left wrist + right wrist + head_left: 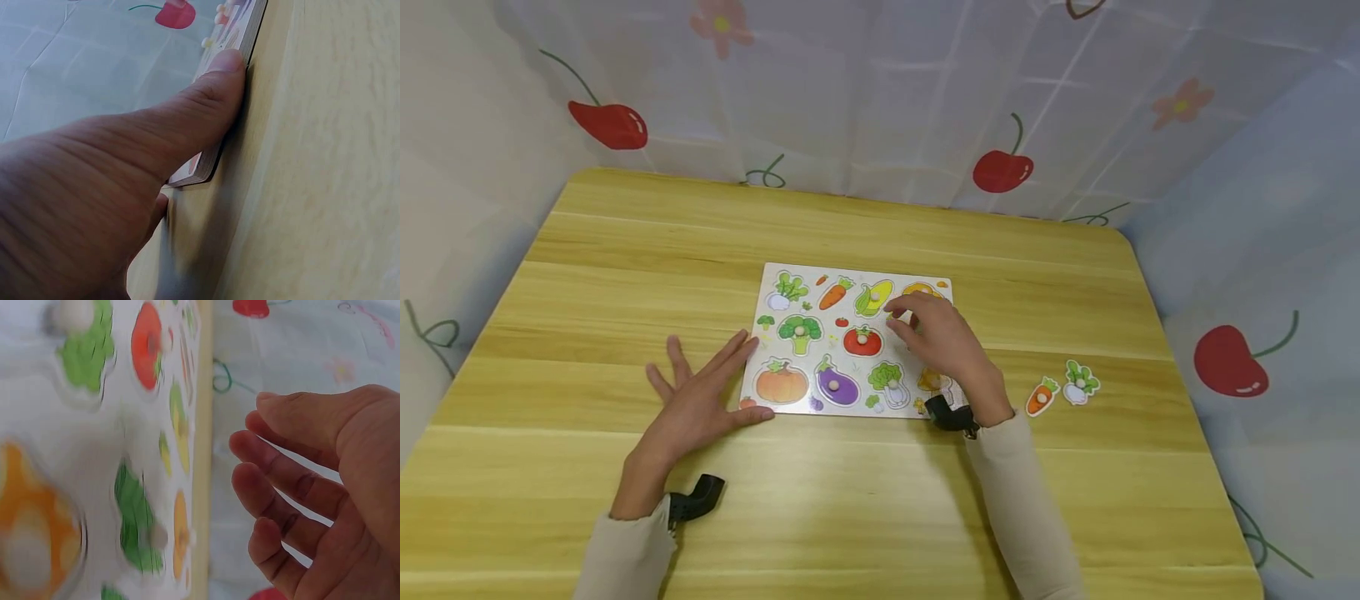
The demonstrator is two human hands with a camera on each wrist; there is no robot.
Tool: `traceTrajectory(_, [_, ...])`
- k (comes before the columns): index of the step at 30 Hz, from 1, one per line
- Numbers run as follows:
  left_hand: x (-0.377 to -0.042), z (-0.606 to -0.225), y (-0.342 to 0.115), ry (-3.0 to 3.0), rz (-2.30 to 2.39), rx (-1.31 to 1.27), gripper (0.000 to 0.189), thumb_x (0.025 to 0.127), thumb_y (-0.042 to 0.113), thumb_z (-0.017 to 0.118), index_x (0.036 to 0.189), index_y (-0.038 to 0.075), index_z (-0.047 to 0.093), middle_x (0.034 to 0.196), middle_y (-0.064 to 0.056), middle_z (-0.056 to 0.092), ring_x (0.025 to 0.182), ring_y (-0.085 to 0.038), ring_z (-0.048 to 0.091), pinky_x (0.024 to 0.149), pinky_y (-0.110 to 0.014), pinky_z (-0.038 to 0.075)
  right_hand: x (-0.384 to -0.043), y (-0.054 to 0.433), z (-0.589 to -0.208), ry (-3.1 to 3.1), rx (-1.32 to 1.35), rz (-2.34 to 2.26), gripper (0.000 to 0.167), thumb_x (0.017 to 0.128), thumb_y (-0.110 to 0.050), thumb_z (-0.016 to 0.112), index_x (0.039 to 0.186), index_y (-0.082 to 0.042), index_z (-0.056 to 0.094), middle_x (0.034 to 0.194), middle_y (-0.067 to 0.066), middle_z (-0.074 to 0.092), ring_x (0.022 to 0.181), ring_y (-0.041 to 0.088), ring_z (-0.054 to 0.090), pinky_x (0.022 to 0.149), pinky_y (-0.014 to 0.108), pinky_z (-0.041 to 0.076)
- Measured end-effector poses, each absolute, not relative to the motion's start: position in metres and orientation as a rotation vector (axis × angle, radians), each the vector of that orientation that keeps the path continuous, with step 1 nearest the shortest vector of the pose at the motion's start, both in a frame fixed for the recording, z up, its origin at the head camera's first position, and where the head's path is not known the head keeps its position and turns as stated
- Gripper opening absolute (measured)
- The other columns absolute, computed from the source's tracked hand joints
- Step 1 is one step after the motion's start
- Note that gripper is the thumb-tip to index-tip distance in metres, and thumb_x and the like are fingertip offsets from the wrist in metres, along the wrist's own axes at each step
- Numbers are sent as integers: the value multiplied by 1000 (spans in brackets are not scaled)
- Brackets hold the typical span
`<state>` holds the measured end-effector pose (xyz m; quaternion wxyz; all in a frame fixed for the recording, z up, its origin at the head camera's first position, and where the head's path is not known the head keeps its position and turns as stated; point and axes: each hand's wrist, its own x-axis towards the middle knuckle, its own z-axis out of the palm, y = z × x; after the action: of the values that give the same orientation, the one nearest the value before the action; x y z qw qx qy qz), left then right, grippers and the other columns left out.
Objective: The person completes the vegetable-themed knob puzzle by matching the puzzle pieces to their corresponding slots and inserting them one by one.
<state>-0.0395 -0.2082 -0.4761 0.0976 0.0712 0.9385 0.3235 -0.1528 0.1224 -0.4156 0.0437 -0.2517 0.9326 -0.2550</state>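
Centre frame: puzzle board [831, 318] is best steadied by left hand [696, 410], fingers spread; knobs [862, 339] are best met squarely by right hand [945, 335], fingers curved, empty.

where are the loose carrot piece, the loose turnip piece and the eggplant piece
Loose carrot piece [1041, 398]: head view, on its knob
Loose turnip piece [1080, 384]: head view, on its knob
Eggplant piece [843, 389]: head view, on its purple body
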Motion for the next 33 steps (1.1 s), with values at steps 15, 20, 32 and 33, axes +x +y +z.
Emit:
traceTrajectory(15, [-39,-477,-209,2781,970,213,103,79,60,76,161,27,23,169,1,16,131,-56,-44,93,-77,-32,-140,207,-420,3088,-588,-571,23,98,-18,64,116,-6,71,113,13,69,98,31,62,80,46,52])
traceTrajectory(20, [-39,-478,-209,2777,971,209,103,79,60,76,161,27,23,169,2,15,131,-55,-45,93,-77,-32,-137,231,-426,3174,-634,-424,20,96,-15,67,112,-4,72,113,16,70,104,36,60,87,52,50])
traceTrajectory(32, [-37,-476,-209,2774,983,201,102,79,63,74,161,27,24,169,2,16,131,-54,-45,93,-77,-32,-117,300,-424,3048,-627,-597,19,94,-3,67,112,1,70,114,23,64,92,39,62,79,54,50])
traceTrajectory(33, [-37,-476,-209,2773,982,201,102,79,63,74,161,27,24,169,2,16,131,-54,-45,93,-77,-32,-115,305,-424,3046,-636,-600,18,93,-2,67,110,1,70,113,23,64,93,39,62,79,54,49])
